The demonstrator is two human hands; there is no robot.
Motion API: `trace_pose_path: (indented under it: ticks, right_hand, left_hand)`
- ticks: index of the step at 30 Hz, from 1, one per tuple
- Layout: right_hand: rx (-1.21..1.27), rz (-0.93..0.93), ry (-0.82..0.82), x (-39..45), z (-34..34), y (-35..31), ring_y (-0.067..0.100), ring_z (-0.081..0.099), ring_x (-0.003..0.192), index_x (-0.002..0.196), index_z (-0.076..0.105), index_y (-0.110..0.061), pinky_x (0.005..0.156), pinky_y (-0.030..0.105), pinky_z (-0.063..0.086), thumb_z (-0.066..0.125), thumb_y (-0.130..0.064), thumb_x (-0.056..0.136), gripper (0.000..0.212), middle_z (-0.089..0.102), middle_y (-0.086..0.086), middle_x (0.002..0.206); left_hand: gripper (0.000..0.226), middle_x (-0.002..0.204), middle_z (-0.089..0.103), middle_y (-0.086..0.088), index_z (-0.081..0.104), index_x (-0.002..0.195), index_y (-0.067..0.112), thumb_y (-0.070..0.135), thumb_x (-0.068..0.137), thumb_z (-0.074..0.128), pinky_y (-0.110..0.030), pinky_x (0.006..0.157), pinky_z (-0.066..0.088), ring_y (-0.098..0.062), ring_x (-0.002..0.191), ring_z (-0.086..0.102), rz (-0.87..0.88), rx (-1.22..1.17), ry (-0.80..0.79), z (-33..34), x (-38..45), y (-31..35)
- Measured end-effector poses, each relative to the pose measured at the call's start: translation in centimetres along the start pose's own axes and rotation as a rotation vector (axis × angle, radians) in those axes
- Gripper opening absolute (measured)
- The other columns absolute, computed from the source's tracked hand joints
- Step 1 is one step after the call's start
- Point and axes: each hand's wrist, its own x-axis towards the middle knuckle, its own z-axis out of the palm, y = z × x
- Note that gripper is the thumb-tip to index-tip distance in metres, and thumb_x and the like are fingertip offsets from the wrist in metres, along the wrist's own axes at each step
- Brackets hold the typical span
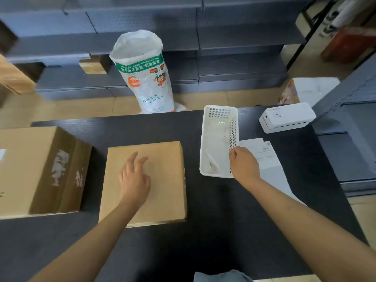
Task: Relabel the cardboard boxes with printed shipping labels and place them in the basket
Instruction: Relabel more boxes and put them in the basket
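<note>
Two cardboard boxes lay on the black table [213, 231], both left of the white basket [218, 143]. Flat box [154, 180]: nearest the basket, broad face up, no label visible on it; long axis ran toward and away from the person. Left hand [134, 178]: over that face, fingers loosely spread, nothing held; contact could not be judged. Large box [36, 169]: farther left of the basket. Right hand [243, 162]: fingers curled at the basket's right rim, apparently gripping it. Basket: upright, open top, holding no boxes; long axis ran away from the person. Printed labels [264, 153]: just right of the basket. Label printer [286, 117]: beyond them. Step judged: positioning basket; labelling not begun. Next move likely calls for taking a label and pressing it on the flat box.
</note>
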Motion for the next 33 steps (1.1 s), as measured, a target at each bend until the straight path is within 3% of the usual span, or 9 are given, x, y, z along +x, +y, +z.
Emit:
trace_pose_path:
  ticks: [4,8,15,20,25,33]
  right_hand:
    - [0.072,0.006,0.041,-0.5,-0.7,1.9,0.025,0.057,0.089,0.093,0.063,-0.008,0.076,0.035,0.047,0.035,-0.025,0.101,0.034,0.061,0.008,0.098]
    - [0.202,-0.016,0.092,-1.3,-1.5,2.5,0.017,0.052,0.087,0.097,0.064,-0.010,0.075,0.027,0.038,0.039,-0.024,0.101,0.029,0.060,0.004,0.098]
    - [0.080,-0.043,0.117,-2.7,-2.9,3.6,0.020,0.055,0.089,0.093,0.062,-0.011,0.074,0.029,0.039,0.038,-0.028,0.101,0.031,0.060,0.003,0.096]
    - [-0.062,-0.059,0.094,-2.3,-4.3,6.4,0.022,0.057,0.096,0.105,0.062,-0.010,0.081,0.034,0.048,0.040,-0.028,0.101,0.029,0.061,0.006,0.107]
    - [-0.201,-0.165,0.063,0.1,-5.2,9.4,0.020,0.054,0.108,0.121,0.055,-0.015,0.092,0.031,0.045,0.040,-0.030,0.101,0.029,0.056,0.004,0.122]
    - [-0.215,-0.332,-0.007,4.3,-7.6,15.2,0.019,0.050,0.109,0.126,0.051,-0.020,0.094,0.032,0.042,0.045,-0.029,0.098,0.030,0.053,0.002,0.126]
  left_hand:
    - [0.047,0.151,0.032,-0.004,0.044,0.137,0.019,0.005,0.092,0.048,-0.045,0.118,0.019,-0.026,0.139,0.028,0.149,0.040,-0.075,0.9,0.7,2.7]
    - [0.052,0.151,0.033,-0.006,0.042,0.139,0.017,0.005,0.089,0.048,-0.043,0.117,0.019,-0.027,0.140,0.027,0.235,0.086,-0.143,1.8,1.7,4.4]
    - [0.050,0.147,0.039,-0.005,0.042,0.140,0.017,0.008,0.091,0.044,-0.041,0.115,0.020,-0.024,0.138,0.031,0.353,0.159,-0.140,2.5,3.4,7.6]
    - [0.050,0.148,0.038,0.000,0.040,0.141,0.022,0.015,0.092,0.045,-0.038,0.117,0.019,-0.020,0.138,0.031,0.384,0.171,-0.152,2.8,3.2,11.2]
    - [0.050,0.146,0.039,0.004,0.039,0.142,0.023,0.019,0.092,0.043,-0.034,0.115,0.016,-0.017,0.137,0.030,0.390,0.245,-0.155,3.6,3.0,15.5]
    - [0.046,0.148,0.038,0.004,0.039,0.140,0.026,0.034,0.095,0.045,-0.043,0.119,0.017,-0.020,0.138,0.033,0.319,0.415,-0.163,6.5,1.8,24.2]
